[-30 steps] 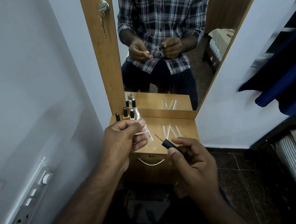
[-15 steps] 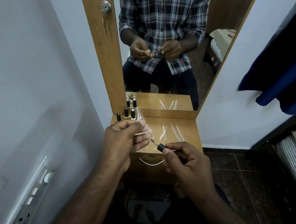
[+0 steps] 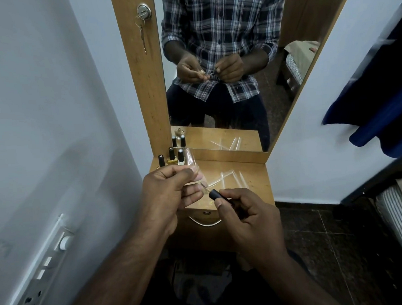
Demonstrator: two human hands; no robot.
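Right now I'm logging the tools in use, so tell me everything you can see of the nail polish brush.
The nail polish brush has a matte black cylindrical cap, seemingly plastic, as handle, plus a thin stem and bristles. It is tilted, bristles pointing up-left. The right hand pinches the cap. The bristles reach the clear plastic stick in the left hand, above the wooden dresser top; contact is too small to confirm.

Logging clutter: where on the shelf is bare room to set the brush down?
Bare: the shelf strip between mirror ledge and clear nail tips, and its front right corner. Crowded: polish bottles back left, tips mid-shelf.
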